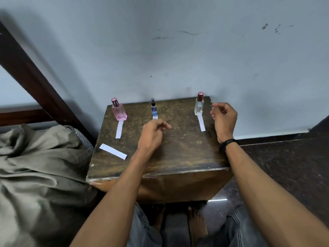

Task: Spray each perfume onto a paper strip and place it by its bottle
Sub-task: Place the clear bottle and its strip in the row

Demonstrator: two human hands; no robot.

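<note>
Scuffed wooden table (178, 154) by the pale wall looks pretty much done: pink bottle (119, 111), small blue spray bottle (154, 109) and clear bottle (199, 107) each seem to have a paper strip (119, 129) in front, a spare strip (113, 151) lies front-left, and your left hand (153, 134) and right hand (224, 120) hover loosely curled, holding nothing.

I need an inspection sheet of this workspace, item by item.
Surface: worn wooden table, against the wall.
Job's things: pink bottle, small blue bottle, clear bottle upright in a row; left strip, middle strip (mostly hidden), right strip before them; spare strip front left.
Clutter: nothing seen.
Hands: left hand over the middle, right hand beside the clear bottle; fingers loosely curled, holding nothing.
Cables: nothing seen.
Surroundings: grey cloth left, dark floor right.
</note>
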